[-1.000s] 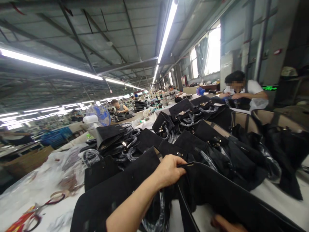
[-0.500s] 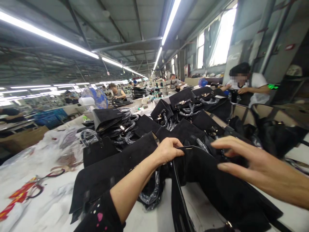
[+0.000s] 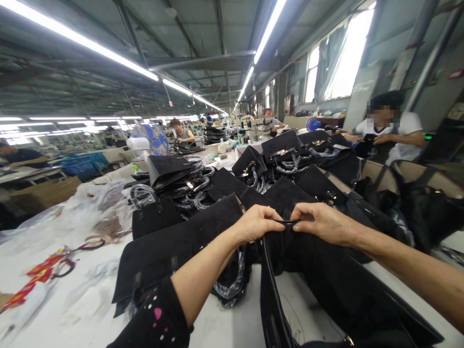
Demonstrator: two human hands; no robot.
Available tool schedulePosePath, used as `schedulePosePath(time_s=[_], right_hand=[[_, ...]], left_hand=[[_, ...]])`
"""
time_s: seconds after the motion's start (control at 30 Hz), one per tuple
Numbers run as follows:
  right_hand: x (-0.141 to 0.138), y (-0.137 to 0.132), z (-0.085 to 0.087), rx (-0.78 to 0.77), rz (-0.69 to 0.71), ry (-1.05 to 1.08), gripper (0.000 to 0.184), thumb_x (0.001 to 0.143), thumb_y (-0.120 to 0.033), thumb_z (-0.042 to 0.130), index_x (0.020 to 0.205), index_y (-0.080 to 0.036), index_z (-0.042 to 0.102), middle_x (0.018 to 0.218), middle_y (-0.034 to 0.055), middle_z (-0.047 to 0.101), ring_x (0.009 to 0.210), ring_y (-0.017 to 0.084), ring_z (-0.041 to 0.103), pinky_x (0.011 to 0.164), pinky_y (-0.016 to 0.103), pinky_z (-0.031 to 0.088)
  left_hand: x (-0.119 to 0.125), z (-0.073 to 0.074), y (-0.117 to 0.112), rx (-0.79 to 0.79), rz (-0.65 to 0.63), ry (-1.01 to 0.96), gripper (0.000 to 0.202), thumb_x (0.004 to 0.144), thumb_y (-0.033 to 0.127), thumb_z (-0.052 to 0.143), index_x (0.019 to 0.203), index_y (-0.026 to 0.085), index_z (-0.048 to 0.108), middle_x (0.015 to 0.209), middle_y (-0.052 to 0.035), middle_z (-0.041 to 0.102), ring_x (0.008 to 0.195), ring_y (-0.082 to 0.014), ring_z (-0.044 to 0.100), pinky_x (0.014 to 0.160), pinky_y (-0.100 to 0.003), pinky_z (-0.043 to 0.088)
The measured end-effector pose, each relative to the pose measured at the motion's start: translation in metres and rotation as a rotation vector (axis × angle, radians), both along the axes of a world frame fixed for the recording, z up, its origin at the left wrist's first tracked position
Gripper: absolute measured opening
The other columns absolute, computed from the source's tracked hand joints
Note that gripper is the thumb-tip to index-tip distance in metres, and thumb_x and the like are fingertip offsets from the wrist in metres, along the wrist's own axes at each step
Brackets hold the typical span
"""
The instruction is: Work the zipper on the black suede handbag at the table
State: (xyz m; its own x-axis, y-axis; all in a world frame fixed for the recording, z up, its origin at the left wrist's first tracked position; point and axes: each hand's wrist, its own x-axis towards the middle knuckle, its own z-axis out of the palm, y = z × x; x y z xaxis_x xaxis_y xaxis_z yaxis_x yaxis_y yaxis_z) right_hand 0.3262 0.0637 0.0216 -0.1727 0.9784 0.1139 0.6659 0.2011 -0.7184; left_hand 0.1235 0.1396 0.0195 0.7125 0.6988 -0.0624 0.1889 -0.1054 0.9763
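Note:
My left hand (image 3: 259, 223) pinches the upper edge of a black handbag (image 3: 337, 285) between thumb and fingers. Close beside it, my right hand (image 3: 321, 223) pinches the same edge, with a short stretch of dark trim showing between the fingertips. The bag hangs down towards me and spreads to the lower right, a bit of metal hardware at its bottom. Under my left forearm lies another black bag (image 3: 155, 256), and its plastic-wrapped handle (image 3: 234, 285) shows just right of the arm.
A heap of black bags (image 3: 282, 145) covers the table beyond my hands. Scissors (image 3: 67, 263) with red wrapping and clear plastic (image 3: 79, 208) lie on the white tabletop (image 3: 97, 319) at left. A blue fan (image 3: 157, 140) stands behind. A co-worker (image 3: 395, 125) handles something dark at right.
My right hand has come in leftward from an open pose and now pinches the bag's edge next to my left hand. The left hand keeps its grip. The view has shifted slightly.

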Motion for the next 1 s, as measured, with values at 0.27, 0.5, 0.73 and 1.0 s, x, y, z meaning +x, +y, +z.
schedulePosePath(time_s=[0.27, 0.5, 0.73, 1.0], right_hand=[[-0.004, 0.006, -0.002, 0.004, -0.046, -0.007, 0.011, 0.073, -0.029, 0.060, 0.073, -0.018, 0.059, 0.064, -0.0021, 0.058, 0.061, 0.015, 0.050, 0.057, 0.027, 0.036], [-0.006, 0.010, -0.003, 0.049, -0.060, -0.023, 0.010, 0.073, -0.027, 0.060, 0.071, -0.018, 0.058, 0.063, -0.0028, 0.056, 0.060, 0.014, 0.050, 0.055, 0.026, 0.034], [-0.010, 0.011, -0.001, 0.092, 0.014, -0.083, 0.016, 0.077, -0.033, 0.059, 0.072, -0.018, 0.065, 0.067, -0.0017, 0.059, 0.064, 0.015, 0.052, 0.059, 0.027, 0.035], [-0.015, 0.009, 0.003, 0.119, -0.042, -0.200, 0.012, 0.080, -0.026, 0.061, 0.071, -0.019, 0.067, 0.063, -0.0024, 0.059, 0.061, 0.015, 0.053, 0.056, 0.028, 0.030]], left_hand=[[0.002, 0.000, -0.001, -0.011, 0.016, 0.000, 0.020, 0.057, 0.025, 0.076, 0.072, 0.012, 0.073, 0.064, 0.0008, 0.065, 0.061, -0.0097, 0.052, 0.063, -0.024, 0.039], [0.002, -0.005, 0.001, 0.012, 0.043, 0.013, 0.020, 0.057, 0.026, 0.076, 0.071, 0.012, 0.069, 0.064, 0.0014, 0.063, 0.057, -0.0091, 0.052, 0.059, -0.023, 0.038], [0.003, -0.009, 0.002, 0.046, 0.068, 0.011, 0.024, 0.055, 0.024, 0.077, 0.070, 0.014, 0.062, 0.059, 0.0040, 0.058, 0.053, -0.0078, 0.048, 0.055, -0.022, 0.033], [0.002, -0.008, 0.005, 0.170, 0.054, 0.084, 0.018, 0.055, 0.021, 0.073, 0.068, 0.015, 0.062, 0.061, 0.0034, 0.060, 0.056, -0.0099, 0.050, 0.054, -0.022, 0.036]])
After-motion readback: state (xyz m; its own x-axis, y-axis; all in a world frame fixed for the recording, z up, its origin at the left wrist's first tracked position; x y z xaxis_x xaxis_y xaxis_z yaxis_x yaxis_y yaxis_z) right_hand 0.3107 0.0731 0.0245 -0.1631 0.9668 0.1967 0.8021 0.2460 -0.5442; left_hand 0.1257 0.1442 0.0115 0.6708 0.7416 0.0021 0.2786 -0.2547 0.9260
